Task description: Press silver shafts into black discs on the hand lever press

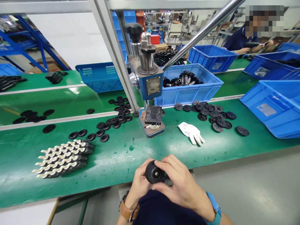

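Through my camera I see one black round part [154,172], its broad rim ringing a stepped hub with a small, pale, shiny centre. I hold it between my left hand [140,181] and right hand [180,182], face toward the camera.

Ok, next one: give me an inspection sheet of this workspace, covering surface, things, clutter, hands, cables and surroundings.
Surface: green bench, small dark spots in front of the press, possibly wet.
Things: round black part between both hands; black discs to the left and black discs to the right of the press; black-and-white parts grouped at far left.
Clutter: white glove lying loose, right of the press.
Hands: left hand and right hand bare, both gripping the round black part.
Cables: nothing seen on the near bench.
Surroundings: blue bin of dark parts behind; another person at upper right.
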The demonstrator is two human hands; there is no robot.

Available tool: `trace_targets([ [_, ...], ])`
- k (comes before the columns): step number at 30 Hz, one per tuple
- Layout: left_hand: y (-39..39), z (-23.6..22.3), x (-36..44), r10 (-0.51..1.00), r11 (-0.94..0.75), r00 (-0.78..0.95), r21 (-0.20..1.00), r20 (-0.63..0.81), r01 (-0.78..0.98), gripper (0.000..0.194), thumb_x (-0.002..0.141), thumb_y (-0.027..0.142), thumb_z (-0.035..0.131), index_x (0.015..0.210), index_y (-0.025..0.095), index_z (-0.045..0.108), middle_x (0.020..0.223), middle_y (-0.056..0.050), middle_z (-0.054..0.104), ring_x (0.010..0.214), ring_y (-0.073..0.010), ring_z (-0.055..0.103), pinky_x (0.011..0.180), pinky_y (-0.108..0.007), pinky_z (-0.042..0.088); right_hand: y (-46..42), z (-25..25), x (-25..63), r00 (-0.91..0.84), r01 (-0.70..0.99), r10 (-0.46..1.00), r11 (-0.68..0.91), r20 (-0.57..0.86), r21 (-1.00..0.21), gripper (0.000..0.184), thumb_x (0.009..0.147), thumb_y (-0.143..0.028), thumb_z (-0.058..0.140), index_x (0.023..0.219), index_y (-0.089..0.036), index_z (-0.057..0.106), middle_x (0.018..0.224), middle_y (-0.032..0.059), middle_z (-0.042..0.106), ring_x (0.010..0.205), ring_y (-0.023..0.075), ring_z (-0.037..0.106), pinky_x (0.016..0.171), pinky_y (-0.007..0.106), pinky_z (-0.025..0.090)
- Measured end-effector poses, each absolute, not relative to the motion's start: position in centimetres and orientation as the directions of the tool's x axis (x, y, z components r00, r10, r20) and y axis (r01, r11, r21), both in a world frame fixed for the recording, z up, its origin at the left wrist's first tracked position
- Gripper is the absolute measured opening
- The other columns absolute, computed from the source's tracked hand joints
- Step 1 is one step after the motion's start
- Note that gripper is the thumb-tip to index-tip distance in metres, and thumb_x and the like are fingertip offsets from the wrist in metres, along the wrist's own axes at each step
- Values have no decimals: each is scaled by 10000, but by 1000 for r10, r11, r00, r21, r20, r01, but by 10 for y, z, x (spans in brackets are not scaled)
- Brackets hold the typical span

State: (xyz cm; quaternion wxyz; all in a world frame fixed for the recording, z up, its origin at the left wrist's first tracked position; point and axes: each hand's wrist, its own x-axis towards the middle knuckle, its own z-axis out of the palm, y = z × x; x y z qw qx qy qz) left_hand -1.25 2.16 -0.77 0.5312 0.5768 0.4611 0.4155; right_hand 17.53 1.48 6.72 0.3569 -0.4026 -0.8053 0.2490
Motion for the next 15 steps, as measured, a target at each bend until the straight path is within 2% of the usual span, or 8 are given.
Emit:
trace_targets([
  [10,21,-8,-16,980,25,194,993,-47,114,382,828,549,720,687,195,715,769,-61,637,708,-222,554,681,-335,482,17,66,178,-420,440,829,543,370,-716,439,938,-366,732,1306,-211,550,1039,91,661,906,247,595,753,381,534],
  [12,21,-3,-15,981,20,192,996,-37,91,364,790,571,750,727,212,750,784,-67,672,749,-269,604,706,-381,516,18,60,176,-395,444,831,547,392,-710,451,944,-409,720,1308,-206,550,1039,97,670,898,244,602,758,378,533],
  [15,25,12,-2,971,57,233,998,-59,13,327,764,534,810,959,273,790,932,-64,741,919,-371,662,786,-491,570,21,42,167,-358,469,805,593,472,-655,543,924,-605,670,1263,-189,583,962,93,696,839,230,632,739,351,547],
])
